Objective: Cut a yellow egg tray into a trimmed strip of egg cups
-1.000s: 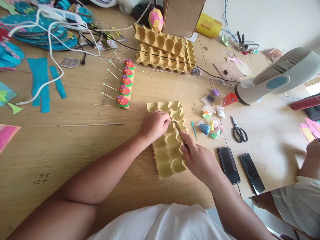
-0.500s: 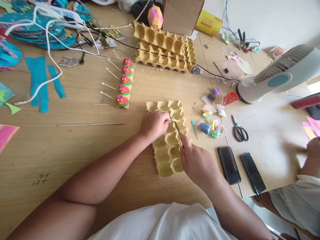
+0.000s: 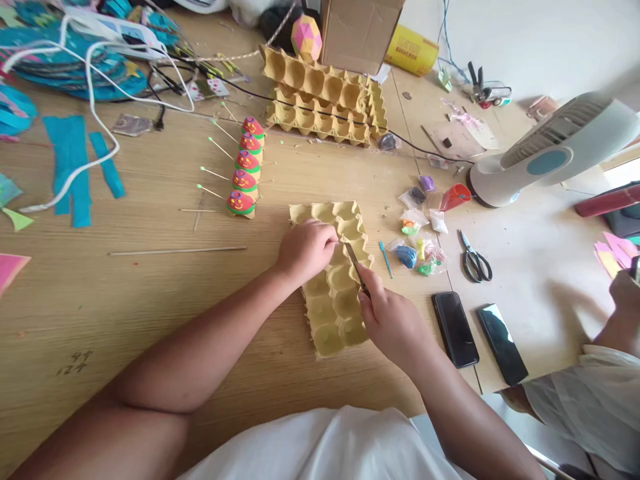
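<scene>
On the wooden table in front of me lies a yellowish cardboard egg tray [image 3: 333, 307] with rows of cups. My left hand [image 3: 309, 250] is closed over its upper left part, thumb and fingertips pinching a ridge between the cups. My right hand [image 3: 393, 320] grips a knife [image 3: 354, 259] with a narrow dark blade. The blade points away from me and rests against the cardboard just right of my left fingertips. Most of the knife's handle is hidden in my fist.
Several painted egg-cup caterpillar heads [image 3: 245, 180] stand in a row at back left. A thin stick [image 3: 177, 251] lies left of the tray. To the right are clay packets [image 3: 406, 255], scissors [image 3: 475, 258], two phones [image 3: 455, 330] and a fan [image 3: 545, 160]. Another person's hand [image 3: 625, 293] is far right.
The whole view has shifted slightly to the left. Both my hands keep nearly the same place on the egg tray. The other person's hand now shows a dark object.
</scene>
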Tool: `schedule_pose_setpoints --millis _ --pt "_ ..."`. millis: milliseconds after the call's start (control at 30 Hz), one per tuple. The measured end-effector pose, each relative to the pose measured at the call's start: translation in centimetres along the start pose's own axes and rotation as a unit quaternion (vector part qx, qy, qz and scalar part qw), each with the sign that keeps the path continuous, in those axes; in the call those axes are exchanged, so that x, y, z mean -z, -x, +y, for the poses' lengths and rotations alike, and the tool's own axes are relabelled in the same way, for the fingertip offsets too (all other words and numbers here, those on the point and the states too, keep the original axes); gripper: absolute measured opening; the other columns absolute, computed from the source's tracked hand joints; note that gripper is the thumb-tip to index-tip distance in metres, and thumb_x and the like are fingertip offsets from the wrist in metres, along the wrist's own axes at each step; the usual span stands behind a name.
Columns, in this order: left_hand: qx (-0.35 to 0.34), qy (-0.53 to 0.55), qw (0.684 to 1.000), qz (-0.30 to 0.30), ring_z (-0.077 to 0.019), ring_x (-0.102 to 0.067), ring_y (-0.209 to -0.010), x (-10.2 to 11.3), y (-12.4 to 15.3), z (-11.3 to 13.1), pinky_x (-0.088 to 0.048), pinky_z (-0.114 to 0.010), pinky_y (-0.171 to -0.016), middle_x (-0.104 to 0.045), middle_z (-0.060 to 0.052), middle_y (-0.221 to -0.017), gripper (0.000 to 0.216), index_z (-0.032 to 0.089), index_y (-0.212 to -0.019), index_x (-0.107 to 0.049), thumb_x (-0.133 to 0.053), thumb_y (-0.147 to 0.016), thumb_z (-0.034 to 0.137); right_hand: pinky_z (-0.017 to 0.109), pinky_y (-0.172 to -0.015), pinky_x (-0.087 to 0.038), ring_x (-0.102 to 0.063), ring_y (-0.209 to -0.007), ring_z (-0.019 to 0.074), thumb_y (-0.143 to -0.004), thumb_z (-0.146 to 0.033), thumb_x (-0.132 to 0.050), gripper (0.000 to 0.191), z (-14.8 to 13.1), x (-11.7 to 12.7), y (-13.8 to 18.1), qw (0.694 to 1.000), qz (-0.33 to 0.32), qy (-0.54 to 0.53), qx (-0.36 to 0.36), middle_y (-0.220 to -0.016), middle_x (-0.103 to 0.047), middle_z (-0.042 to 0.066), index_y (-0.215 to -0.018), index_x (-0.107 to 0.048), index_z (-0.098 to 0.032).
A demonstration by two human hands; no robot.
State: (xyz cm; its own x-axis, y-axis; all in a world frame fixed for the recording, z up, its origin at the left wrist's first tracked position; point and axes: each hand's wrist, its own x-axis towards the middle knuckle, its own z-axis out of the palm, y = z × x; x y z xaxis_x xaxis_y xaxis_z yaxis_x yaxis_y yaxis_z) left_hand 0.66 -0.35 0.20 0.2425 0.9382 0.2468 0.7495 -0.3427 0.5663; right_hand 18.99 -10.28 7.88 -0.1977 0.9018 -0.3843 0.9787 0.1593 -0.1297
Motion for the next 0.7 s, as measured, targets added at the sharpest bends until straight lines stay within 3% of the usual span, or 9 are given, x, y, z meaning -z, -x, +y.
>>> schedule_pose_setpoints --millis 267,700 --pt "0.004 -0.004 1.0 -0.001 -0.0227 -0.063 -0.087 -0.1 0.0 0.0 -0.038 -0.031 -0.062 -0.07 -0.004 -0.08 0.015 0.021 -0.073 -0.067 -0.061 -0.088 0.02 0.028 -0.057 -0.035 -0.074 -0.077 0.0234 -0.105 -0.027 -0.038 0.052 0.2 -0.2 -0.3 0.999 0.049 0.002 0.015 -0.098 -0.08 0.008 -0.156 -0.035 -0.018" --pt "0.003 -0.012 1.0 -0.003 -0.023 -0.064 -0.088 0.0 0.0 0.1 -0.038 -0.032 -0.062 -0.07 -0.004 -0.08 0.015 0.021 -0.074 -0.068 -0.061 -0.088 0.02 0.029 -0.059 -0.041 -0.075 -0.079 0.0233 -0.106 -0.027 -0.033 0.055 -0.9 0.2 -0.6 0.996 -0.007 0.089 0.001 -0.095 -0.078 0.008 -0.16 -0.026 -0.016"
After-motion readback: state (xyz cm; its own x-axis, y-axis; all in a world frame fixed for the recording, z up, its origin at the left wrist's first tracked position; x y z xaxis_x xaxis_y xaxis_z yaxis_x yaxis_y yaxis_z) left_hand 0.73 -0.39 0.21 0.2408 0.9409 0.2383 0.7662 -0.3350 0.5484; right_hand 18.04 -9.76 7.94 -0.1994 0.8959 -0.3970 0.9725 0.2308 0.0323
